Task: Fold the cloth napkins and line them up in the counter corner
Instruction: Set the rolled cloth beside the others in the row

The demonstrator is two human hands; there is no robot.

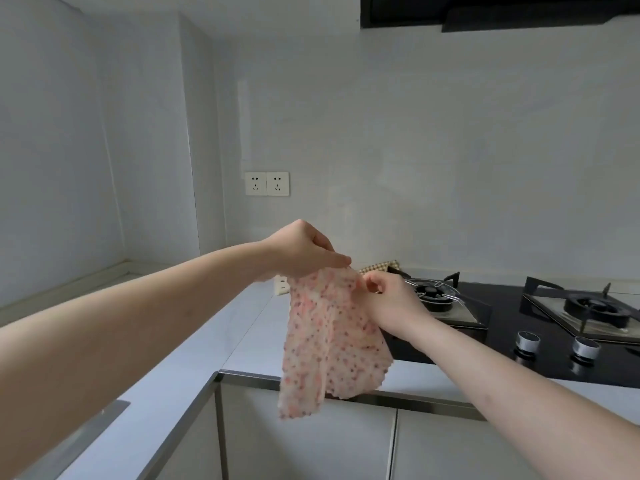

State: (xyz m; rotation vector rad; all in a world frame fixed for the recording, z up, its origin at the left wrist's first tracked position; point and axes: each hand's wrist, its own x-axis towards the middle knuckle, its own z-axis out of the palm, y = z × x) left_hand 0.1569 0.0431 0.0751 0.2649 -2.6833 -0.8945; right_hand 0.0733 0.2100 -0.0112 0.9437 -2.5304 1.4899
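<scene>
Now napkin (332,341) hanging lengthwise downward

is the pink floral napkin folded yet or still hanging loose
Hanging loose: the pink napkin dangles unfolded, pinched at its top edge by left hand and right hand.

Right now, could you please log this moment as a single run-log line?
step: unfolding | left hand: pinches top edge of pink floral cloth napkin | right hand: pinches same edge | napkin: hanging above white counter, unfolded

Thin printed cloth napkin (332,337), smooth matt counter (242,323), glossy black glass hob (502,344), metal knobs (526,341).
</scene>
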